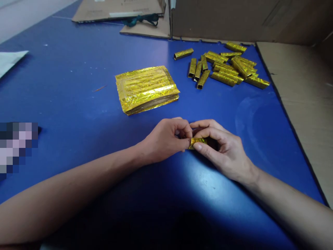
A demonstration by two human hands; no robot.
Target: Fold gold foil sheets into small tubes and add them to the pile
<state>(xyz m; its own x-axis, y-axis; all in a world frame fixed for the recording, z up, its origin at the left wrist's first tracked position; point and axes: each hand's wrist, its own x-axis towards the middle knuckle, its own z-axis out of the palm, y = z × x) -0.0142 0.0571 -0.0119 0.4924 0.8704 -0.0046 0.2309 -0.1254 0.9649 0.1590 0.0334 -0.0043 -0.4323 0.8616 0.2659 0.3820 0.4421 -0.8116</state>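
Observation:
Between my two hands, low over the blue table, is a small gold foil tube (199,140), mostly covered by fingers. My left hand (171,139) pinches its left end with thumb and curled fingers. My right hand (223,147) grips the other end, thumb in front and fingers behind. A stack of flat gold foil sheets (147,86) lies just beyond my left hand, its layered edge facing me. Past my right hand is a loose pile of folded gold foil tubes (223,76), some with their hollow square ends showing.
The blue table (85,104) ends at a dark edge on the right, beside a cardboard flap (293,80). A cardboard box (221,21) stands at the back. Dark green ribbon (142,20) rests on cardboard at the back left. Something white (10,60) lies at far left, above a pixelated patch.

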